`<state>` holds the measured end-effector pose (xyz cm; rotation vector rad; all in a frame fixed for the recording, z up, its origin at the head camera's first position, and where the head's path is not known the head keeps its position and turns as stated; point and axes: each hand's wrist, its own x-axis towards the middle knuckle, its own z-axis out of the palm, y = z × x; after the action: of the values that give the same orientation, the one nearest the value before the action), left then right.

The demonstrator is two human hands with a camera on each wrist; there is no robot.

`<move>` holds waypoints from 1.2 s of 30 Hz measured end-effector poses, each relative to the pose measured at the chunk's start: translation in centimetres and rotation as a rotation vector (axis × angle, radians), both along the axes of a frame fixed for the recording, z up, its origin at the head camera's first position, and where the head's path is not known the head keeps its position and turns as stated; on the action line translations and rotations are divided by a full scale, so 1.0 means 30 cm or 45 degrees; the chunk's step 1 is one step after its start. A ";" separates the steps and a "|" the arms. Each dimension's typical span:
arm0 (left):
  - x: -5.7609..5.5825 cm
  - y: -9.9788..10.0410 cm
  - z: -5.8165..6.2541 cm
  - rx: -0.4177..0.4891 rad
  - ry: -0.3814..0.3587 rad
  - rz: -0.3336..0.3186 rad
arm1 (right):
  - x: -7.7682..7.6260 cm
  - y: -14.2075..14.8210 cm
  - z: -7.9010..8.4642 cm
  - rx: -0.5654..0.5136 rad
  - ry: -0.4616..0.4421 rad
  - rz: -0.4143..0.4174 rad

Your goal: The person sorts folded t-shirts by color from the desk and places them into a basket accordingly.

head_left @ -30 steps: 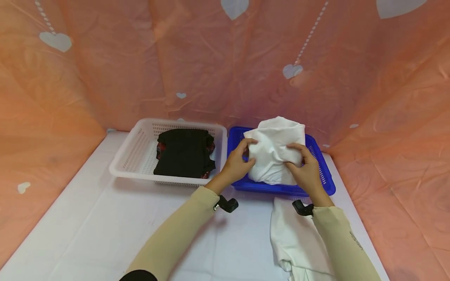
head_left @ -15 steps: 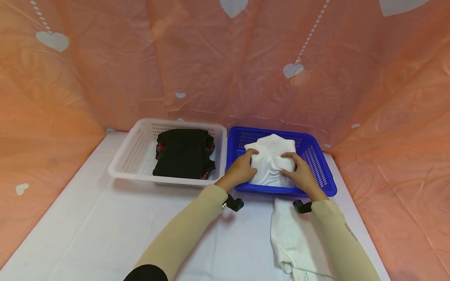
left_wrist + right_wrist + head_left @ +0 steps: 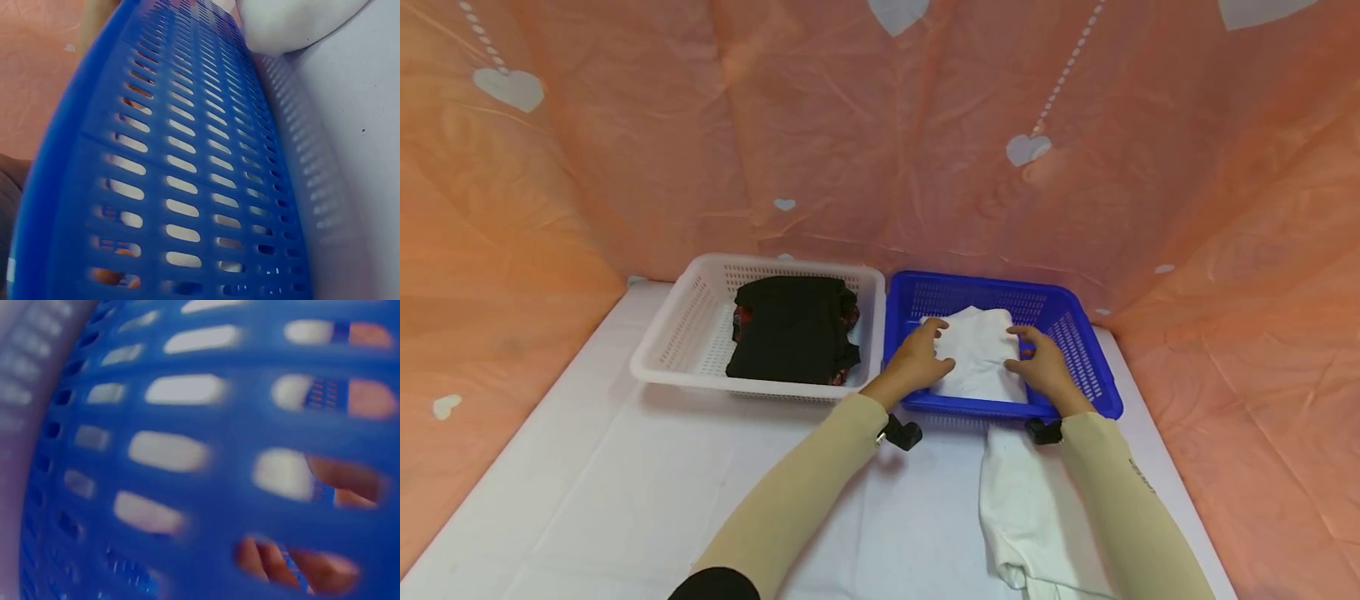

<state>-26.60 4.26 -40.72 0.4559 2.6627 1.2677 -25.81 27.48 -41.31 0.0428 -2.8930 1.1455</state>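
Note:
A folded white garment (image 3: 977, 354) lies inside the blue basket (image 3: 1078, 350) in the head view. My left hand (image 3: 916, 357) is at the garment's left edge, thumb and fingers spread apart over it. At the right edge is my right hand (image 3: 1045, 367), its thumb and fingers also apart. Neither hand visibly grips the cloth; whether the fingertips touch it is hard to tell. Through the slots of the blue basket wall (image 3: 200, 150) in the left wrist view, white cloth shows. Behind the slots in the right wrist view are parts of my right hand's fingers (image 3: 325, 569).
Left of the blue basket stands a white basket (image 3: 658, 346) holding folded black clothing (image 3: 793, 329) with red-patterned cloth beneath. Another white garment (image 3: 1030, 508) lies on the white tabletop (image 3: 737, 483) under the right forearm. An orange curtain (image 3: 835, 125) with hearts hangs close behind.
The white garment has come down from above the blue basket and now lies flat in it. Both hands lowered with it, and their fingers have loosened from the cloth.

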 end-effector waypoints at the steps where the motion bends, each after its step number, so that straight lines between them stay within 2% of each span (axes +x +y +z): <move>1: 0.002 -0.002 -0.003 0.039 0.007 -0.007 | 0.006 0.001 0.004 -0.025 0.015 -0.023; 5: 0.023 -0.010 -0.004 0.200 0.064 -0.052 | 0.053 0.011 0.032 -0.095 0.117 -0.049; 8: 0.068 -0.012 0.010 0.314 0.093 -0.088 | 0.120 0.027 0.056 -0.100 0.195 -0.001; 12: 0.170 0.000 0.022 0.479 0.117 -0.157 | 0.253 0.054 0.080 -0.131 0.311 0.058; 15: 0.269 0.015 -0.002 0.567 0.123 -0.212 | 0.368 0.083 0.076 -0.154 0.366 0.065; 17: 0.341 0.024 -0.032 0.580 0.062 -0.241 | 0.438 0.112 0.058 -0.120 0.368 0.023; 20: 0.440 0.042 -0.091 0.527 -0.083 -0.244 | 0.525 0.164 0.018 0.030 0.307 -0.071; 23: 0.502 0.065 -0.144 0.446 -0.212 -0.215 | 0.589 0.220 -0.024 0.217 0.185 -0.100; 26: 0.529 0.091 -0.180 0.399 -0.271 -0.172 | 0.635 0.262 -0.064 0.327 0.063 -0.071; 30: 0.545 0.120 -0.202 0.370 -0.313 -0.133 | 0.679 0.290 -0.107 0.316 -0.118 -0.081; 33: 0.557 0.138 -0.207 0.325 -0.307 -0.085 | 0.694 0.292 -0.132 0.268 -0.179 -0.088; 36: 0.570 0.152 -0.211 0.286 -0.284 -0.047 | 0.698 0.286 -0.151 0.221 -0.154 -0.080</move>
<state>-9.49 8.82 -47.03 0.3660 2.3318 1.5170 -4.88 36.07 -45.82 -0.1169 -3.0676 0.9159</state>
